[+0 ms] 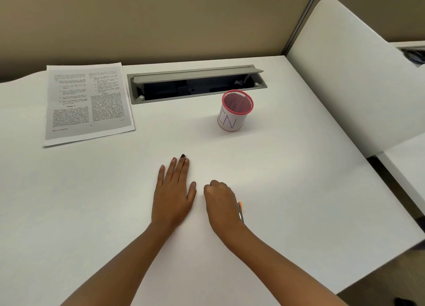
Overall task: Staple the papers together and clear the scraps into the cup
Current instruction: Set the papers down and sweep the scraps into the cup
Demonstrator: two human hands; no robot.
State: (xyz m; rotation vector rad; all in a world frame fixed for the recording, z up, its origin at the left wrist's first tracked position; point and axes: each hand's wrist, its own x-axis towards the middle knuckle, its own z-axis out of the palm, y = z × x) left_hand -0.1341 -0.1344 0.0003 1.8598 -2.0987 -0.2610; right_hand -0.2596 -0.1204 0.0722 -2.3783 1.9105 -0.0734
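A stack of printed papers [88, 103] lies flat at the far left of the white desk [287, 190]. A pink mesh cup [234, 110] wrapped in white paper with blue lettering stands upright to the right of centre. My left hand [173, 190] rests flat on the desk, fingers straight and together. Just to its right, my right hand [220, 203] is curled in a fist around a small orange and metal tool [240, 211], whose end sticks out at the wrist side. What the fist hides underneath cannot be seen. No scraps show on the desk.
An open grey cable tray [195, 85] is sunk into the desk behind the cup. A beige partition wall [161, 18] runs along the back. A white divider panel [358, 75] rises at the right, with the desk's edge below it.
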